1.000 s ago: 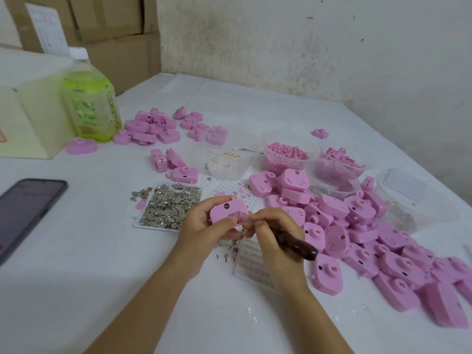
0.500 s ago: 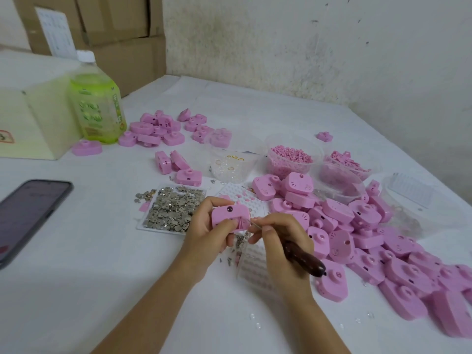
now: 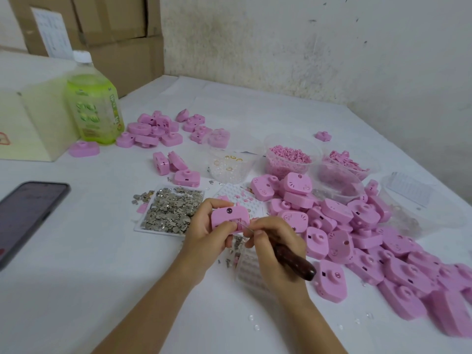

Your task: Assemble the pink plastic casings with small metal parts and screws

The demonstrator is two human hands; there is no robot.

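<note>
Pink plastic casing (image 3: 229,217) sat pinched in my left hand (image 3: 204,233), face up, so my right hand (image 3: 275,241), gripping the dark-handled metal tool (image 3: 296,263), could work its edge.

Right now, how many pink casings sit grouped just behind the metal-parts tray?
3: left casing, middle casing beside it, third casing nearest the tray. None seems hidden.

A makeshift small-parts assembly workshop. A white-covered counter (image 3: 76,290) carries a sprawling heap of identical pink plastic casings (image 3: 370,238) right of the right grip (image 3: 275,249) and a pile of small grey metal parts (image 3: 171,210) beside the left grip (image 3: 204,236). Clear plastic tubs (image 3: 281,169) of pink bits stand beyond both. Brown cardboard cartons (image 3: 115,34) are stacked by a stained plaster wall (image 3: 281,47).
</note>
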